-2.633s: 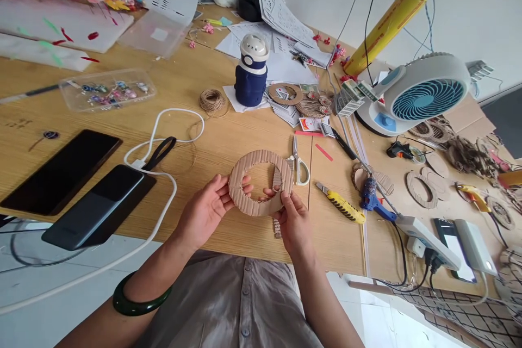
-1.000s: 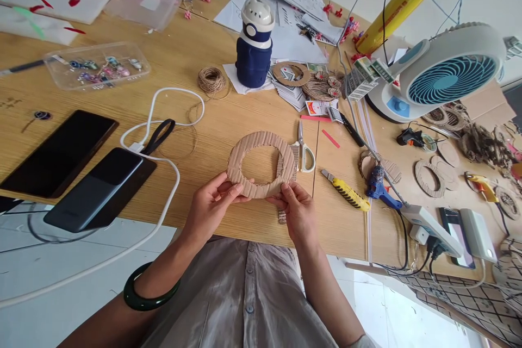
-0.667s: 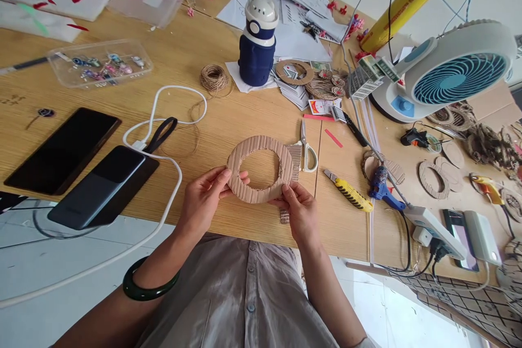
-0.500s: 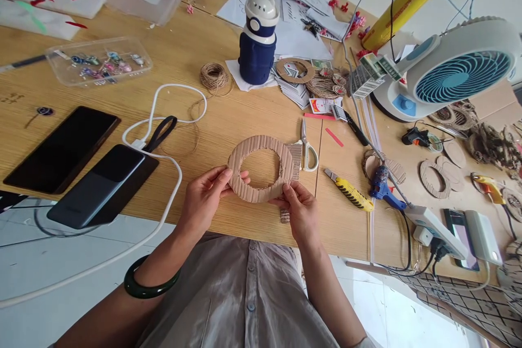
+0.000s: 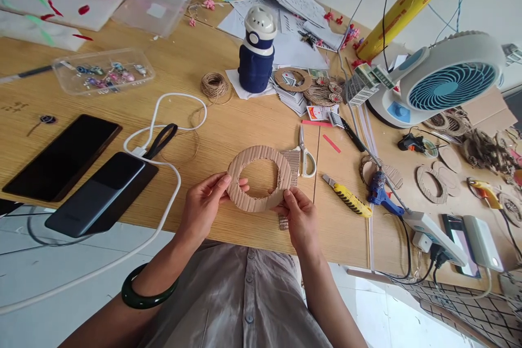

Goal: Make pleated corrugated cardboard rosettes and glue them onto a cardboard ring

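A corrugated cardboard ring (image 5: 258,204) is held up over the near edge of the table, its inner edge rough. My left hand (image 5: 204,204) pinches its left side between thumb and fingers, with fingertips showing through the hole. On the lower right side, my right hand (image 5: 300,217) grips the ring with the thumb on top. Partly hidden behind the ring lies a piece of corrugated cardboard (image 5: 294,163). White-handled scissors (image 5: 308,160) rest just beyond it. A yellow utility knife (image 5: 348,198) lies to the right of my right hand.
A power bank (image 5: 98,190) with a white cable and a phone (image 5: 63,157) lie on the left. Behind are a twine roll (image 5: 214,86) and a blue bottle (image 5: 256,62). To the right are a blue glue gun (image 5: 381,193), a power strip (image 5: 436,234) and a fan (image 5: 448,84).
The camera view has shifted a little, so the table contents sit slightly lower in the picture. Both hands keep their hold on the cardboard ring, which looks nearly unchanged.
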Action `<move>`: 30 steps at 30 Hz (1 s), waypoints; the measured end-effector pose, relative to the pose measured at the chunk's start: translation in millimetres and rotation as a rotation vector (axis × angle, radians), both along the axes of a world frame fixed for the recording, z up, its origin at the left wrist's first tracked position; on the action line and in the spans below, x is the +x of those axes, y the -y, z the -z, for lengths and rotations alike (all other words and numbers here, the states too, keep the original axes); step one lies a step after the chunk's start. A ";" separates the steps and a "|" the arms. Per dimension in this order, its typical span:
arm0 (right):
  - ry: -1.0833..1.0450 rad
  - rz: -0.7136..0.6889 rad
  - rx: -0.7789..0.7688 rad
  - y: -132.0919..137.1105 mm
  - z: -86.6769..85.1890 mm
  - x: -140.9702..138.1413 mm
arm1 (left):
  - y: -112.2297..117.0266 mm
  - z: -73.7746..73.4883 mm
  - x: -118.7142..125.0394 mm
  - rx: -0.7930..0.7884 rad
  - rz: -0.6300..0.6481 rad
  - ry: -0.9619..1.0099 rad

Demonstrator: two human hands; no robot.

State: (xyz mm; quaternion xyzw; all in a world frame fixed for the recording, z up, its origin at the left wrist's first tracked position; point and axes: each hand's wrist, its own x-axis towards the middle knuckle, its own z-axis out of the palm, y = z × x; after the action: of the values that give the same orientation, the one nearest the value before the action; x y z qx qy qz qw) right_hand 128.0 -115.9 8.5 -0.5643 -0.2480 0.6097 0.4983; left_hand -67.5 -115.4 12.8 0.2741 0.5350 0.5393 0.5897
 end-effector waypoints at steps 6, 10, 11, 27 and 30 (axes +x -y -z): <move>-0.035 0.026 -0.003 0.4 0.9 0.0 | 0.6 1.2 -0.2 -0.007 -0.004 -0.008; -0.030 0.023 -0.005 0.8 0.6 -0.4 | 0.8 1.1 -0.7 0.001 -0.014 -0.015; -0.024 0.021 -0.006 0.7 0.3 -0.6 | 1.0 0.8 -0.8 0.001 -0.011 -0.011; 0.021 0.030 0.000 -1.9 1.8 1.4 | 1.8 4.5 -3.7 -0.001 0.003 -0.008; 0.030 0.040 0.018 -2.1 1.5 0.9 | 2.3 5.3 -2.6 -0.002 -0.016 0.021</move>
State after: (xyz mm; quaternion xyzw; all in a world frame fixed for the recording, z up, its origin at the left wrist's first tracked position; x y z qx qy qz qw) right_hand 128.9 -113.8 7.0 -0.5738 -0.2497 0.5887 0.5117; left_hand -70.1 -117.6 7.5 0.2639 0.5315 0.5462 0.5912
